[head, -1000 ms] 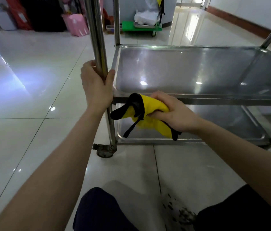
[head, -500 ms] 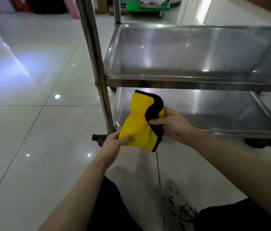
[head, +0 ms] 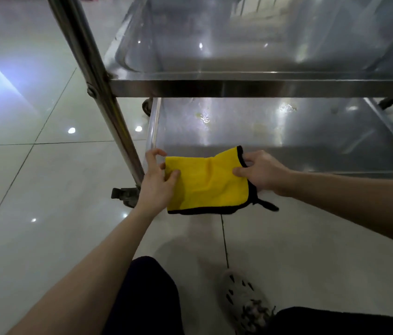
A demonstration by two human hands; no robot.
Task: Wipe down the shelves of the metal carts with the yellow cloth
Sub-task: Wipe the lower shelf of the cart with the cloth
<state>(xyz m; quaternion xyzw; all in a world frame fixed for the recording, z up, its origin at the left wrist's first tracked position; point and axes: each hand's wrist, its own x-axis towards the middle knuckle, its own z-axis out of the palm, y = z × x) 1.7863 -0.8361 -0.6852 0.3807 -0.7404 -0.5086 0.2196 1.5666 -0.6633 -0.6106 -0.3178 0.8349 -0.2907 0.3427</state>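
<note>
The yellow cloth (head: 205, 182) with black trim is spread flat between both hands, just in front of the near edge of the cart's bottom shelf (head: 299, 131). My left hand (head: 158, 180) pinches its left edge and my right hand (head: 260, 174) grips its right edge. A black loop hangs from the cloth's lower right corner. The bottom shelf shows smears and spots near its back. Above it is the middle shelf (head: 239, 87), a shiny steel tray.
The cart's steel corner post (head: 94, 76) slants down to a caster (head: 125, 195) left of my left hand. Glossy tiled floor (head: 33, 189) stretches left. My knees and a patterned shoe (head: 246, 303) are at the bottom of the view.
My left hand let go of the cart post and took the cloth's left edge. Both hands have unfolded the bunched cloth flat and lowered it to the bottom shelf's front edge. The view tilted down.
</note>
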